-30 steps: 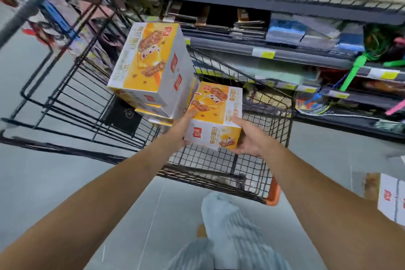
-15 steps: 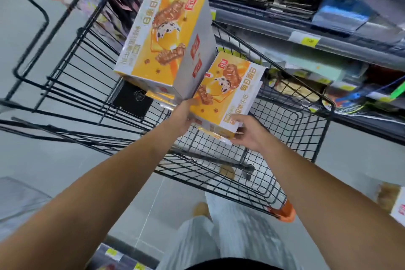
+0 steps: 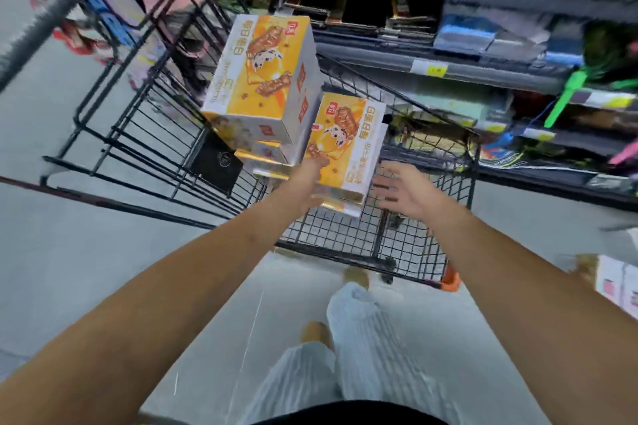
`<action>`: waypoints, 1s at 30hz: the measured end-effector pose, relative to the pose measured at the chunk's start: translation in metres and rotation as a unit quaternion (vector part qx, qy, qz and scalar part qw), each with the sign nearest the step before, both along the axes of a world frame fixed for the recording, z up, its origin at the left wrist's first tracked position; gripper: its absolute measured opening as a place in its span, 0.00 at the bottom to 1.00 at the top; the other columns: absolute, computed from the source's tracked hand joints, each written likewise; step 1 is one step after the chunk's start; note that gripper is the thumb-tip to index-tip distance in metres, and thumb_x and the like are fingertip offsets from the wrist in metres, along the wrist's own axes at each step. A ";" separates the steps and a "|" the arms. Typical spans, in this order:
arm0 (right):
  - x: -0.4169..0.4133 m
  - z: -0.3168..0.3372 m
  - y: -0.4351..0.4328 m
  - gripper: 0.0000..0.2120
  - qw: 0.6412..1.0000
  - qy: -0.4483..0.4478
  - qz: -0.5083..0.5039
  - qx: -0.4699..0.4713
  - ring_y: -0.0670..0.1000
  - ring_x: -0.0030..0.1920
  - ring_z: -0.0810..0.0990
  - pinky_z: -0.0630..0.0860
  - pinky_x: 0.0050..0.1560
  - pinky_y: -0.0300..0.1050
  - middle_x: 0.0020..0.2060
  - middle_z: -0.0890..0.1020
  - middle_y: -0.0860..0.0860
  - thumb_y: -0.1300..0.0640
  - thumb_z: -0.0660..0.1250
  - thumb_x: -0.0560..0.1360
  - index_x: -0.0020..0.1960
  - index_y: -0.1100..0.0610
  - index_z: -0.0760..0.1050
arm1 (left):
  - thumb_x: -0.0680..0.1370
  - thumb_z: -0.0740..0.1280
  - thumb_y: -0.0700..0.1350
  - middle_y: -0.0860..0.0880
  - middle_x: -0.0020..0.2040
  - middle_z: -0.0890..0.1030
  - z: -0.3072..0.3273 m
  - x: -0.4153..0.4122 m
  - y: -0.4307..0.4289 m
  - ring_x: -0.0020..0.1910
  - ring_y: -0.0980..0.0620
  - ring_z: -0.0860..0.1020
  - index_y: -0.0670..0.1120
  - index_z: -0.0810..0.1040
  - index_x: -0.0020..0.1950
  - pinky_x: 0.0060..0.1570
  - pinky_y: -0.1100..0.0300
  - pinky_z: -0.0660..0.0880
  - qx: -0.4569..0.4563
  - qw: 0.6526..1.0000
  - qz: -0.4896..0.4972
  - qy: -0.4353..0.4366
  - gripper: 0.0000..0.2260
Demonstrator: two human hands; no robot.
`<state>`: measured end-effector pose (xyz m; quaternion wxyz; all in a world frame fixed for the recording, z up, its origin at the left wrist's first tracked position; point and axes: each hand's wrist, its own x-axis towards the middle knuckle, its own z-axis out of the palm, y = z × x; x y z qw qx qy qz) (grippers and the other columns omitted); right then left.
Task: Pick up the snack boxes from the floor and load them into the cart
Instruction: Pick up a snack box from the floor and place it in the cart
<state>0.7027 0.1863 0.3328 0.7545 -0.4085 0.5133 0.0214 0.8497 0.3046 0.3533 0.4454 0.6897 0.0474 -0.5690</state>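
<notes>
Two snack boxes matter right now: the lower box (image 3: 345, 148) sits in the cart (image 3: 428, 203) w/ one end raised, leaning on the tall stack (image 3: 266, 79) beside it. Your left hand (image 3: 307, 179) presses flat on its near edge; your right hand (image 3: 400, 190) is spread, just off the box, gripping nothing. Placing step looks nearly done. Next: let go, turn to the box on the floor (image 3: 618, 286) at right, behind the cart, by the shelf (image 3: 483, 76).

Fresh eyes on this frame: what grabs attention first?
The orange-and-white snack boxes stacked high in the black wire cart, mid-frame. Just below, the left hand touches the nearest box while the right hand is spread open beside it.
</notes>
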 end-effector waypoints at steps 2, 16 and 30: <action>-0.021 0.017 0.010 0.14 1.000 -0.004 -0.011 -0.016 0.55 0.56 0.75 0.71 0.61 0.52 0.61 0.76 0.56 0.49 0.61 0.79 0.61 0.55 0.72 | 0.78 0.62 0.51 0.46 0.72 0.67 0.011 -0.011 0.000 0.67 0.44 0.70 0.46 0.65 0.72 0.62 0.51 0.70 -0.011 1.000 -0.011 -0.006 0.23; -0.259 0.120 0.028 0.07 0.964 -0.013 -0.223 -0.142 0.54 0.54 0.78 0.69 0.59 0.51 0.53 0.79 0.53 0.50 0.57 0.81 0.46 0.50 0.71 | 0.79 0.61 0.52 0.47 0.67 0.73 0.105 -0.219 -0.059 0.60 0.47 0.74 0.48 0.71 0.64 0.57 0.52 0.68 -0.095 0.940 -0.316 -0.083 0.16; -0.567 0.117 -0.008 0.08 0.907 0.056 -0.395 -0.133 0.52 0.47 0.80 0.74 0.47 0.44 0.50 0.81 0.52 0.49 0.60 0.79 0.46 0.52 0.71 | 0.78 0.60 0.53 0.50 0.58 0.74 0.109 -0.523 -0.156 0.46 0.53 0.75 0.50 0.71 0.56 0.48 0.57 0.67 -0.119 0.848 -0.508 -0.089 0.10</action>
